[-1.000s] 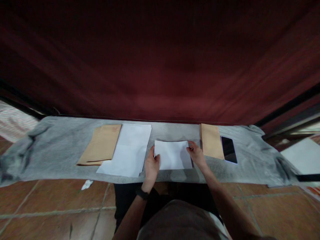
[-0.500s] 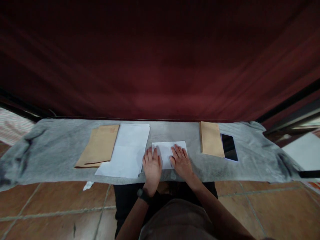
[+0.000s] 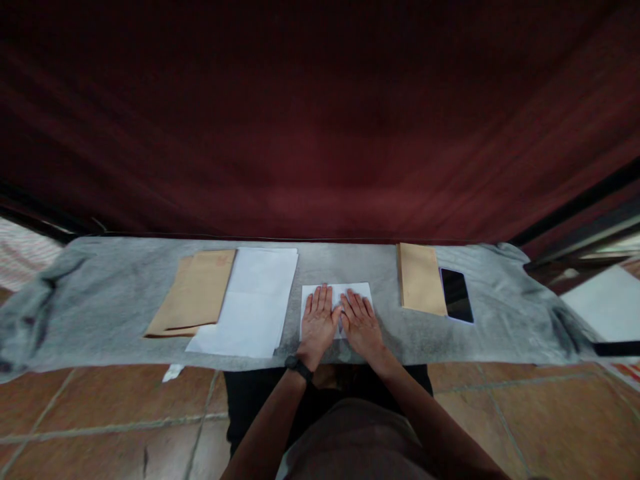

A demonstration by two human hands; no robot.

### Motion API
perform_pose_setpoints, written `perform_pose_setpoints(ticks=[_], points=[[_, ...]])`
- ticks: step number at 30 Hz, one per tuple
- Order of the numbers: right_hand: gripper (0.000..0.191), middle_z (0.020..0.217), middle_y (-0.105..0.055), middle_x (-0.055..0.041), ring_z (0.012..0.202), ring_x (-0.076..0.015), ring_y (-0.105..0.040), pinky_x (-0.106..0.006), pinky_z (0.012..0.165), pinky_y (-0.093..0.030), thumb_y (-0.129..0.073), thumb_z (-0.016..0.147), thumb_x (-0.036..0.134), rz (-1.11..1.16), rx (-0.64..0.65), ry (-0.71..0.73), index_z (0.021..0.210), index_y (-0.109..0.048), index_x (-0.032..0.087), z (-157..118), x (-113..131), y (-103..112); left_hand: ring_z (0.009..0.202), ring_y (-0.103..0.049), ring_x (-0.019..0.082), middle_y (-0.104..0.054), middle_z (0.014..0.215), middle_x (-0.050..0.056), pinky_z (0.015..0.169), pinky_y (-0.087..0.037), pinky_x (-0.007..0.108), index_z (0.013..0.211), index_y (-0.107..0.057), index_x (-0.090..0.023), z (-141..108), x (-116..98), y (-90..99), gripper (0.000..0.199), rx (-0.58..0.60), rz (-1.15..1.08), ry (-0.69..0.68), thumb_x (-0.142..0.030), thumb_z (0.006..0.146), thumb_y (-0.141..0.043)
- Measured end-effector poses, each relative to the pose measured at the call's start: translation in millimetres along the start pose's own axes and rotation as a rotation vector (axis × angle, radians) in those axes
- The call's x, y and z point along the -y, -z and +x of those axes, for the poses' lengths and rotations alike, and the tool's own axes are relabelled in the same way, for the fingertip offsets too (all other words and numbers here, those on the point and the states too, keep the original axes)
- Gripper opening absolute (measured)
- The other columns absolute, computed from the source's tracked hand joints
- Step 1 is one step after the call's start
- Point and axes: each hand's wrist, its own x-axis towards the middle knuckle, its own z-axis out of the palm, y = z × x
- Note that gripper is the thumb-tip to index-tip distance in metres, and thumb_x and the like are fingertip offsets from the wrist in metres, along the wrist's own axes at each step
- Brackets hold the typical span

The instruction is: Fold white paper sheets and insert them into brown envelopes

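The left hand (image 3: 319,322) lies palm down on the left part of the small white paper (image 3: 367,292), fingers extended; the right hand (image 3: 361,325) lies likewise on its right part. Neither hand is clamped on anything, and the thumbs are close together; whether they touch cannot be determined. The paper rests flat at the near middle of the grey cloth (image 3: 125,287). Left of it are large white sheets (image 3: 260,293), partly under brown envelopes (image 3: 200,290). To the right, a brown stack (image 3: 421,280) lies beside a phone (image 3: 457,295).
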Motion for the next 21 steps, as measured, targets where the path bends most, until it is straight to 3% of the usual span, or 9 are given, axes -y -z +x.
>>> perform_pose_setpoints(ticks=[7,10,15,21], points=[[0.048,0.158,-0.044,-0.0136,0.147,-0.028,-0.041,-0.051,0.121,-0.031,-0.04,0.106,0.027,0.075,-0.038,-0.059,0.151,-0.048,0.013,4.3,2.9,2.2,0.154,-0.026,0.029,-0.036,0.162,0.019,0.124,-0.03,0.052,0.158,-0.03,-0.006,-19.6,21.3,1.9,0.061,-0.079,-0.002,0.131,-0.032,0.103,-0.033],[0.05,0.157,-0.045,-0.0151,0.148,-0.0261,-0.04,-0.049,0.121,-0.031,-0.036,0.107,0.028,0.151,-0.061,-0.107,0.152,-0.046,0.009,15.5,21.1,-1.4,0.155,-0.024,0.03,-0.032,0.164,0.019,0.124,-0.028,0.055,0.161,-0.022,-0.009,-25.1,24.3,-0.7,0.063,-0.098,-0.028,0.134,-0.029,0.102,-0.033],[0.052,0.158,-0.045,-0.0126,0.149,-0.0224,-0.038,-0.043,0.124,-0.028,-0.038,0.107,0.033,0.22,-0.052,0.017,0.153,-0.045,0.01,33.8,50.5,-13.1,0.156,-0.02,0.024,-0.028,0.167,0.012,0.126,-0.025,0.051,0.163,-0.018,-0.018,-25.9,26.6,-4.2,0.066,-0.115,-0.063,0.111,-0.017,0.098,-0.028],[0.054,0.158,-0.044,-0.0135,0.149,-0.0239,-0.038,-0.047,0.123,-0.028,-0.043,0.106,0.035,0.094,-0.067,0.005,0.154,-0.042,0.012,26.5,25.3,-17.1,0.154,-0.027,0.03,-0.032,0.163,0.021,0.125,-0.026,0.053,0.158,-0.03,-0.003,-23.7,20.5,5.9,0.061,-0.07,0.031,0.124,-0.025,0.101,-0.035]])
